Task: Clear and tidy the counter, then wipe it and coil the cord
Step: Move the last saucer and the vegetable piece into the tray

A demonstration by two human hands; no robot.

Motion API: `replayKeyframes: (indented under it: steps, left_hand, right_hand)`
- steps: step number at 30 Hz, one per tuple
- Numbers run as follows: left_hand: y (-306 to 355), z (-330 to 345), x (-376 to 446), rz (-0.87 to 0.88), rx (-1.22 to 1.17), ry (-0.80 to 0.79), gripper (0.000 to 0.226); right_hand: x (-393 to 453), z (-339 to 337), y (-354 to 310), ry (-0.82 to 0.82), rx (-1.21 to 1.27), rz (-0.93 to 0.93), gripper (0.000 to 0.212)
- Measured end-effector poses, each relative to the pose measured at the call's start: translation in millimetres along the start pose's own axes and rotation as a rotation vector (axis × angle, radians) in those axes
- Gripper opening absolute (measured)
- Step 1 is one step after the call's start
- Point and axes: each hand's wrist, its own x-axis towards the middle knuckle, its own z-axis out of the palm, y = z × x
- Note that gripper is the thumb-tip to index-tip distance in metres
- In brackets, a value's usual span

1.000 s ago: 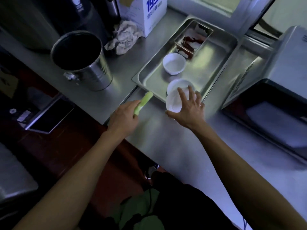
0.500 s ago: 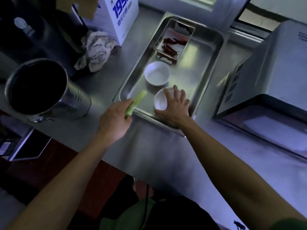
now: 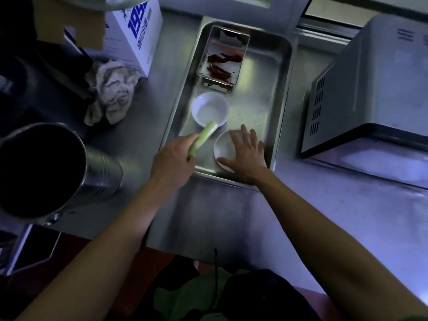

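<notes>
A steel tray lies on the steel counter. Inside it are a small metal dish of red chillies, a white bowl and a second white bowl at the near end. My right hand lies over that near bowl with spread fingers, thumb along its near rim. My left hand grips a pale green vegetable stalk, whose tip reaches over the rim of the farther bowl.
A large steel pot stands at the left counter edge. A crumpled cloth lies beside a white carton with blue print. A microwave fills the right side. A thin dark cord hangs below the counter's front edge.
My right hand carried the white bowl from the counter into the tray and set it down at the near end. My left hand moved the green stalk forward over the tray.
</notes>
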Motion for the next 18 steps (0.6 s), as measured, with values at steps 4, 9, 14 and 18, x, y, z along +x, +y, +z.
replayKeyframes:
  steps: [4, 9, 14, 18]
  left_hand:
    - [7, 4, 21, 0.129, -0.007, -0.049, 0.061]
    - [24, 28, 47, 0.192, -0.004, -0.151, 0.054]
    - [36, 51, 65, 0.239, 0.025, -0.225, 0.052]
    - [40, 65, 73, 0.300, 0.036, -0.249, 0.048]
  right_hand:
    - [-23, -16, 4, 0.170, 0.147, 0.051, 0.079]
    - [-55, -27, 5, 0.301, 0.163, -0.004, 0.069]
    - [-60, -20, 3, 0.286, 0.150, -0.013, 0.066]
    - [-54, -15, 6, 0.240, 0.158, 0.008, 0.064]
